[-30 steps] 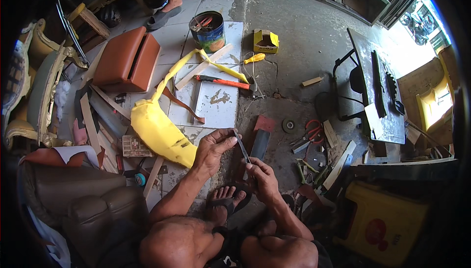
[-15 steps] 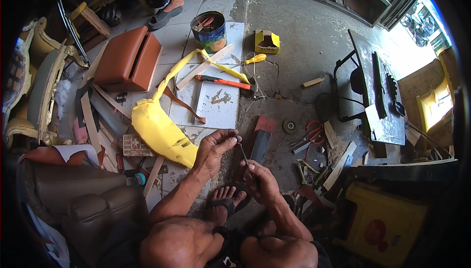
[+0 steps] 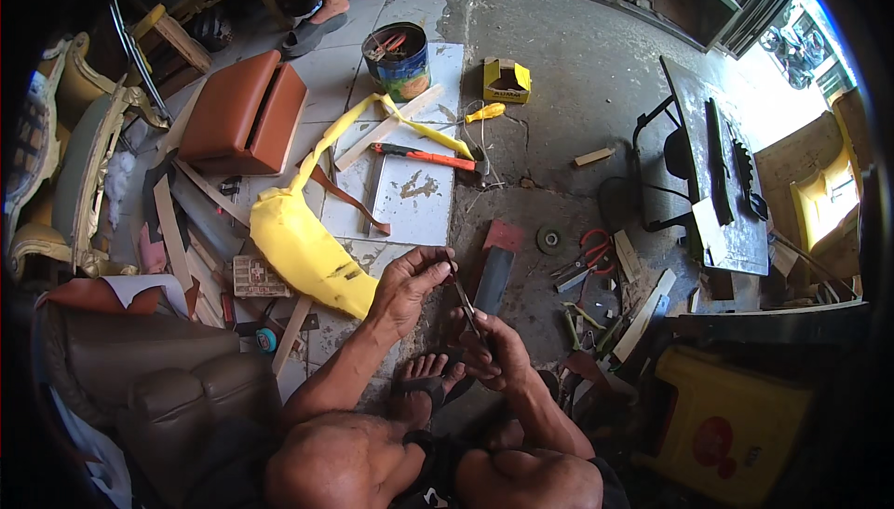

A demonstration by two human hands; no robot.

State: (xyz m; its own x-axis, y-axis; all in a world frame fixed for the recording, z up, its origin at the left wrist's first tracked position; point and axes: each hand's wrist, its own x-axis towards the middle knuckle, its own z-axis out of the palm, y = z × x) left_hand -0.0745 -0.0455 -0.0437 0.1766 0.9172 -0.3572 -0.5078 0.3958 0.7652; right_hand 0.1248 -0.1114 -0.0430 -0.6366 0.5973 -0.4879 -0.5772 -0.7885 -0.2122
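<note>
In the head view my left hand pinches the upper tip of a thin, narrow metal blade, which slants down to the right. My right hand is closed round its lower end, thumb along it. Just beyond the blade, on the floor, lies a dark grey flat block on a red base. A roll of dark tape and red-handled scissors lie to the right. A yellow padded piece with a long strap lies left of my hands, near a hammer with an orange grip.
A tool bucket, yellow box and brown cushions sit ahead. A dark metal table stands right, above a yellow plastic stool. Furniture and wood scraps line the left. Another person's foot shows at the back.
My right hand has turned and shifted slightly down along the blade, its fingers now showing below it. The blade's angle has changed a little. My left hand stays almost in place.
</note>
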